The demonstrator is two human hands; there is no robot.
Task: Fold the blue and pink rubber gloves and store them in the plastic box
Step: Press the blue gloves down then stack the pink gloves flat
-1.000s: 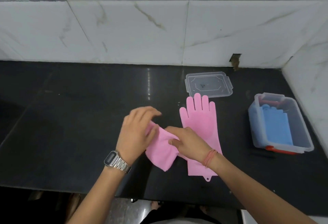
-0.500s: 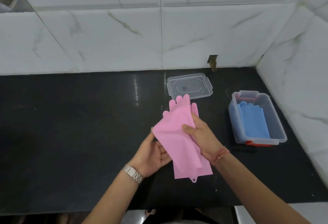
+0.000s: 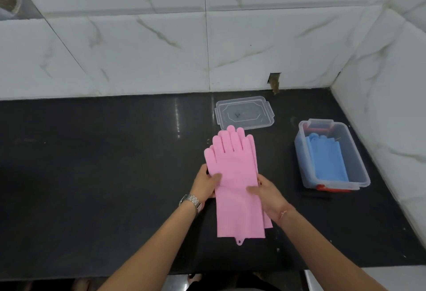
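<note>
Two pink rubber gloves [image 3: 235, 175] lie stacked flat on the black counter, fingers pointing away from me. My left hand [image 3: 205, 183] grips their left edge with the thumb on top. My right hand [image 3: 267, 192] grips the right edge the same way. The blue gloves [image 3: 327, 161] lie folded inside the clear plastic box [image 3: 359, 175] at the right.
The box's clear lid [image 3: 244, 112] lies flat behind the pink gloves, near the marble wall. A second marble wall [image 3: 387, 106] closes the right side. The black counter [image 3: 103, 164] stretches to the left, and its front edge runs just below my forearms.
The loose pink glove was lifted from the left and laid flat on top of the other one. Both hands now hold the sides of the stack.
</note>
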